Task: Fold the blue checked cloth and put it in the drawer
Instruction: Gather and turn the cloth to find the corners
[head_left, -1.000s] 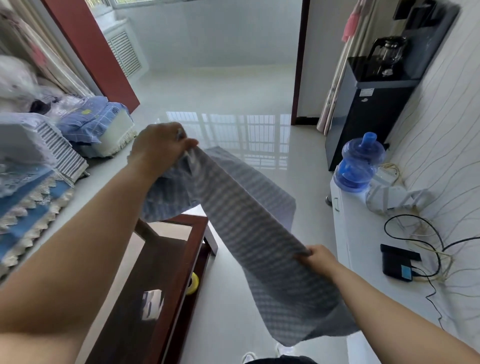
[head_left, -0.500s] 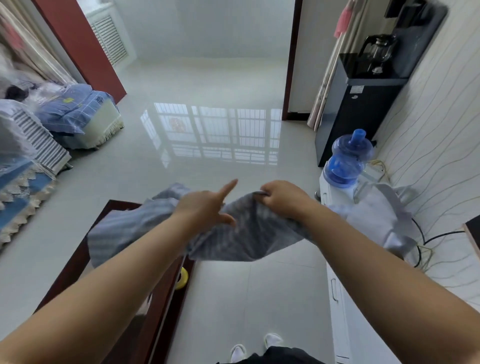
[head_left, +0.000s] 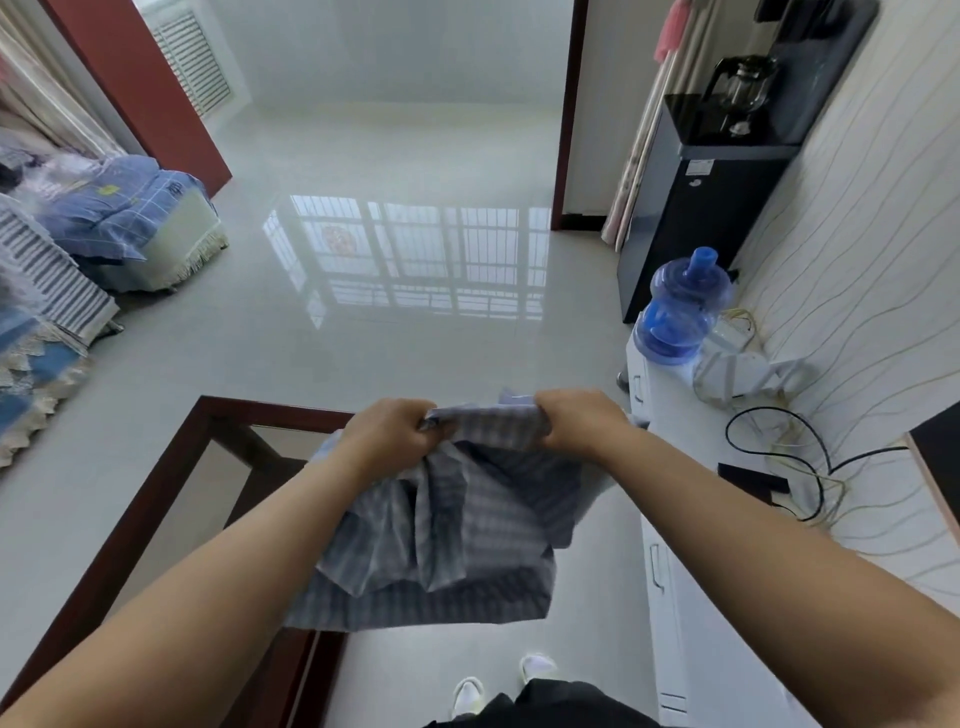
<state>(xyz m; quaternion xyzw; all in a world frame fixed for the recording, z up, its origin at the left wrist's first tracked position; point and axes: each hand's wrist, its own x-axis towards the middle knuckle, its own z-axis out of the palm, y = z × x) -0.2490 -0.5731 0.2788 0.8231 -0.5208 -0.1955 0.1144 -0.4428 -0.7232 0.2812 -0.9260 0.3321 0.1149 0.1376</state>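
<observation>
The blue checked cloth (head_left: 457, 540) hangs doubled over in the air in front of me, above the floor. My left hand (head_left: 387, 434) grips its top edge on the left. My right hand (head_left: 579, 421) grips the same edge on the right, a short stretch of cloth pulled between the two. The lower part droops in loose folds. A white cabinet (head_left: 691, 613) with drawer handles (head_left: 655, 566) on its front stands to my right; the drawers look closed.
A dark wooden table with a glass top (head_left: 171, 499) stands at my left, partly under the cloth. On the cabinet top are a blue water bottle (head_left: 678, 306), black cables (head_left: 810, 467) and a small black device. A black water dispenser (head_left: 691, 197) stands behind.
Both hands have closed on the top edge close together and the cloth now hangs down folded instead of stretched sideways. One second ago it was held out long between hands far apart.
</observation>
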